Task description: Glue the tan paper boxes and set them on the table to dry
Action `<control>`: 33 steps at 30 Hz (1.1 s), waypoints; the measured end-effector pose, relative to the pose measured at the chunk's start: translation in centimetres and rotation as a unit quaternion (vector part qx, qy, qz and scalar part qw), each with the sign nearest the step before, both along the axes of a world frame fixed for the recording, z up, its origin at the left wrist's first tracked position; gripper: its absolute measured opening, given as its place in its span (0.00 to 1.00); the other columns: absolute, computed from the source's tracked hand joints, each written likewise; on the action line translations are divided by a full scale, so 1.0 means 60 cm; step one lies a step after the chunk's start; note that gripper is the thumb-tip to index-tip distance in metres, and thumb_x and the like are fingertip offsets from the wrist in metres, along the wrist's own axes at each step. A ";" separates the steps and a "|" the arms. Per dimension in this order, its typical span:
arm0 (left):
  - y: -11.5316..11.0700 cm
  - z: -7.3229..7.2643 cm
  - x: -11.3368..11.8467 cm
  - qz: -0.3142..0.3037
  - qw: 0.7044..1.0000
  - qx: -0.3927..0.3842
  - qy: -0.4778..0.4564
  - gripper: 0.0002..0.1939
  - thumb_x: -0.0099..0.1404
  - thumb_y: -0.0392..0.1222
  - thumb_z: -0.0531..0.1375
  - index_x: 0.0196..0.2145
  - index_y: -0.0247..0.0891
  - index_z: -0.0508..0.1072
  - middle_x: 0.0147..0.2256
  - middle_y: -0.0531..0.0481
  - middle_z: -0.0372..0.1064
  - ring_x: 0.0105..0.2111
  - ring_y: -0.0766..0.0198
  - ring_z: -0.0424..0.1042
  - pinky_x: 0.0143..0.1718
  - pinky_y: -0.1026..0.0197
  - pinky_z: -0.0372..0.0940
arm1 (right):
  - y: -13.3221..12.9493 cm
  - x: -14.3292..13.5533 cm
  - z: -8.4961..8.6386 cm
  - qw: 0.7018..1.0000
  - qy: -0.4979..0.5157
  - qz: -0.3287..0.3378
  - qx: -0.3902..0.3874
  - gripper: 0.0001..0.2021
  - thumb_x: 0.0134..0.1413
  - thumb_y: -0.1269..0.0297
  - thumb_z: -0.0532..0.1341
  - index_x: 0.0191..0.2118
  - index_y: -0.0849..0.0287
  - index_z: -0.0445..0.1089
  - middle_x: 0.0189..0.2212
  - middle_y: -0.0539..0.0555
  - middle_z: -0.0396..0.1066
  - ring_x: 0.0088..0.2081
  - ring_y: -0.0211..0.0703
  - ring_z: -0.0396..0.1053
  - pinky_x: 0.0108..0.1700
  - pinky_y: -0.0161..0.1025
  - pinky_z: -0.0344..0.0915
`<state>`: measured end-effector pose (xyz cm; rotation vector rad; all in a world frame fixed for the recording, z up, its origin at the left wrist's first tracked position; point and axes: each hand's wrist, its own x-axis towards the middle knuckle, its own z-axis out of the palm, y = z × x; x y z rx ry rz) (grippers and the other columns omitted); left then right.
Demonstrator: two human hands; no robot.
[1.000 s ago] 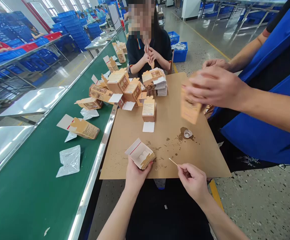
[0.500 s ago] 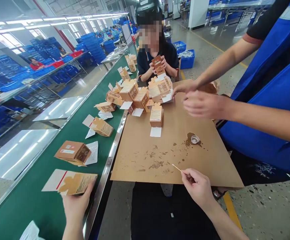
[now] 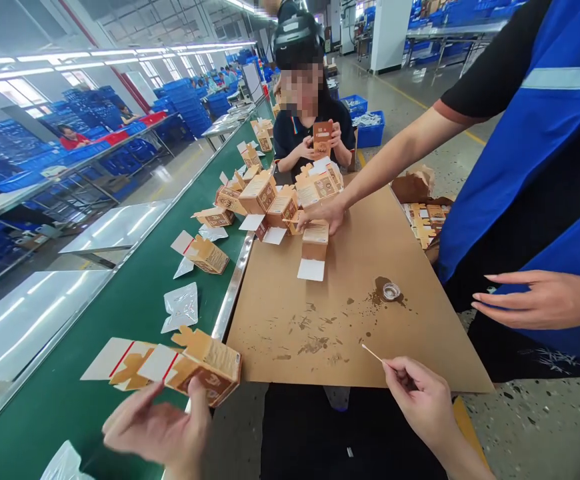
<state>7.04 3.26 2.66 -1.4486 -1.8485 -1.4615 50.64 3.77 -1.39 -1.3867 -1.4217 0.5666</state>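
Note:
My left hand point(image 3: 163, 427) is open, thumb and fingers apart, at the near edge of the green belt. Its thumb is against the face of a brown carton point(image 3: 210, 367) with flaps up, which lies over the belt's metal rim. A second carton's white flap with a red stripe point(image 3: 115, 360) sticks out behind it to the left. My right hand point(image 3: 420, 400) pinches a thin cotton swab point(image 3: 371, 352), its tip over the near part of the cardboard sheet point(image 3: 290, 373). A small clear dish point(image 3: 391, 291) stands in a wet patch on the sheet, with smears to its left.
Another person's hand point(image 3: 325, 213) reaches onto a carton point(image 3: 315, 241) near the carton pile; the other hand point(image 3: 545, 300) hangs at right. A seated person point(image 3: 295, 133) holds a carton. Plastic packets point(image 3: 183, 307) and cartons lie on the green belt point(image 3: 135, 287).
The carton that lay beside the packet has left its spot and is now at my left hand, whose fingers have opened. The standing person's arm has stretched left to the front carton. My right hand still pinches the swab.

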 end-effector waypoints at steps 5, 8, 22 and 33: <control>0.169 0.060 0.023 -0.147 0.969 -0.009 0.200 0.10 0.74 0.42 0.70 0.51 0.47 0.77 0.46 0.47 0.76 0.45 0.49 0.77 0.53 0.45 0.68 | -0.002 0.010 -0.001 1.000 -0.001 -0.015 0.012 0.18 0.73 0.52 0.70 0.29 0.52 0.83 0.20 0.49 0.74 0.19 0.40 0.70 0.23 0.32 0.72; 0.204 0.062 0.004 -0.209 0.935 -0.140 0.251 0.06 0.81 0.39 0.64 0.48 0.47 0.83 0.45 0.46 0.83 0.47 0.50 0.81 0.53 0.47 0.67 | -0.011 0.025 -0.006 0.998 -0.003 -0.053 0.019 0.20 0.71 0.47 0.72 0.28 0.51 0.83 0.20 0.49 0.73 0.18 0.40 0.71 0.24 0.32 0.74; 0.085 0.016 -0.011 -0.233 0.894 -0.284 0.256 0.27 0.74 0.31 0.62 0.64 0.48 0.86 0.71 0.33 0.72 0.68 0.40 0.77 0.66 0.38 0.81 | 0.011 0.049 -0.018 0.995 0.001 -0.096 -0.040 0.22 0.59 0.37 0.74 0.25 0.49 0.85 0.19 0.49 0.76 0.17 0.41 0.75 0.26 0.29 0.77; -0.121 -0.014 -0.128 0.041 0.959 -0.254 0.117 0.13 0.68 0.47 0.72 0.48 0.61 0.91 0.57 0.40 0.83 0.69 0.21 0.76 0.72 0.08 0.66 | 0.019 0.016 -0.006 0.998 0.054 -0.022 -0.011 0.20 0.68 0.42 0.73 0.27 0.46 0.85 0.18 0.51 0.75 0.17 0.48 0.73 0.21 0.37 0.75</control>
